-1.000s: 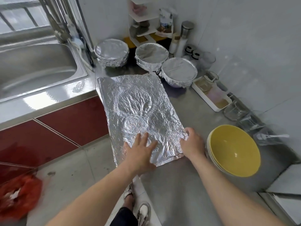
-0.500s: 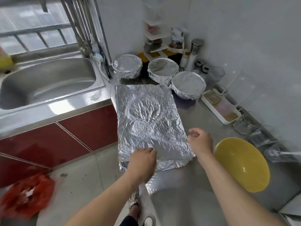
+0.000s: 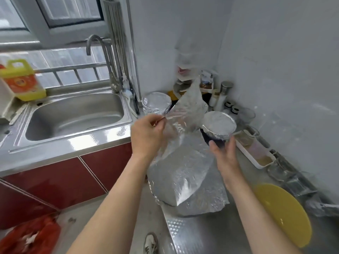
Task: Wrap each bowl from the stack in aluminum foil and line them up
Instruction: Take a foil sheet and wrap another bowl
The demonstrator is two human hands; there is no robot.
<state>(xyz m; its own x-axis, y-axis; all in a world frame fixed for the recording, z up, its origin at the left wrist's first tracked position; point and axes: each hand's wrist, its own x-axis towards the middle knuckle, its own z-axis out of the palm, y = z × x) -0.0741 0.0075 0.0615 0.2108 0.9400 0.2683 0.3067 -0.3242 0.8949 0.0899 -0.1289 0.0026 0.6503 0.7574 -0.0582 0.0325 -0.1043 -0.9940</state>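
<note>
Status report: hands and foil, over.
Left hand pinches foil sheet, far end raised. Right hand open by wrapped bowl. Yellow bowl unwrapped, at right.

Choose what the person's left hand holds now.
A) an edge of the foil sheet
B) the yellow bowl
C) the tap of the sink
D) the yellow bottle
A: the fingers of the left hand pinch a lifted edge of the foil sheet above the counter.
</note>
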